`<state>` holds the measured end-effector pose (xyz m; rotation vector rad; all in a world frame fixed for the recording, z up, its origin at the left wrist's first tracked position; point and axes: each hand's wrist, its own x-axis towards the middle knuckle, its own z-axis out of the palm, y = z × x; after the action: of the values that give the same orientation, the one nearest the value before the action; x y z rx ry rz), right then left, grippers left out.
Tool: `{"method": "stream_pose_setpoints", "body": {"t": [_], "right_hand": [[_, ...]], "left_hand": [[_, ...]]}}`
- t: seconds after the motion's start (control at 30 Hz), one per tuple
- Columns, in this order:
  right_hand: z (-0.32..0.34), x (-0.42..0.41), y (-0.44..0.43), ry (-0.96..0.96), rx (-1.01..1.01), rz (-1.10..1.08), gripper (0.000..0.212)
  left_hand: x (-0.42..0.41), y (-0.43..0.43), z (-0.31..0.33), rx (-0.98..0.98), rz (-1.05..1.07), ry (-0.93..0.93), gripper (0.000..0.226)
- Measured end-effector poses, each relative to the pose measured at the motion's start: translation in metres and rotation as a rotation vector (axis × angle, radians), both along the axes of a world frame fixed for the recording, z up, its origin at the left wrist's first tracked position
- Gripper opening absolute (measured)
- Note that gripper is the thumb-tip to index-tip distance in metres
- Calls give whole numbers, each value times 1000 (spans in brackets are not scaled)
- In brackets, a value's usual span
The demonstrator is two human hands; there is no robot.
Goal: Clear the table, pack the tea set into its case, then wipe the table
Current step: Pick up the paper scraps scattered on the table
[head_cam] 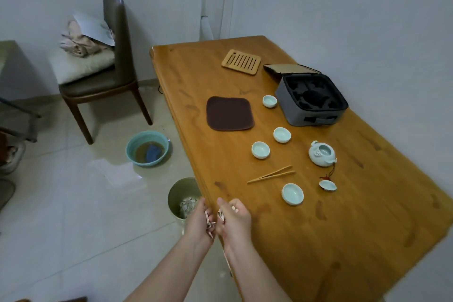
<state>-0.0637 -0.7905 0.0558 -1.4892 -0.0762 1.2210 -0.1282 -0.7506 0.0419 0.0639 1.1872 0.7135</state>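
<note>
At the table (318, 240) edge, scraps (208, 224) held above the bin (176, 193)

The open case (311, 115) sat on the table's far side, with the teapot (322, 153) and cups (260, 150) loose beside it. The left hand (199, 218) and right hand (236, 222) each had a closed grip pinching pale scraps. Released off-centre, these could miss the bin and litter the floor (85, 203). Their nature was too small to tell.

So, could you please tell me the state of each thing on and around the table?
case: open, slots empty.
teapot: uncovered, upright.
lid: off, beside teapot.
four cups: upright, unpacked.
brown cloth: spread flat.
left hand: gripping scraps.
right hand: gripping scraps.
basin: holding murky water.
</note>
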Motion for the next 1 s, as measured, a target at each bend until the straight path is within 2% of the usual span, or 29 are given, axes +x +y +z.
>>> {"method": "stream_pose_setpoints", "body": {"t": [0.23, 0.37, 0.53, 0.8, 1.0], "right_hand": [[-15, -99, 68, 24, -126, -59, 18], [-33, -130, 95, 98, -150, -125, 11], [-57, -121, 126, 91, -233, -142, 25], [-102, -108, 179, 78, -357, -151, 19], [-146, -104, 213, 133, -427, -299, 14]], "left_hand": [[-91, 68, 0, 35, -28, 168, 30], [-110, 94, -13, 23, -33, 258, 34], [-106, 126, -33, 1, -81, 277, 33], [-93, 177, -76, -63, -206, 329, 37], [-82, 219, -129, -106, -400, 467, 39]]}}
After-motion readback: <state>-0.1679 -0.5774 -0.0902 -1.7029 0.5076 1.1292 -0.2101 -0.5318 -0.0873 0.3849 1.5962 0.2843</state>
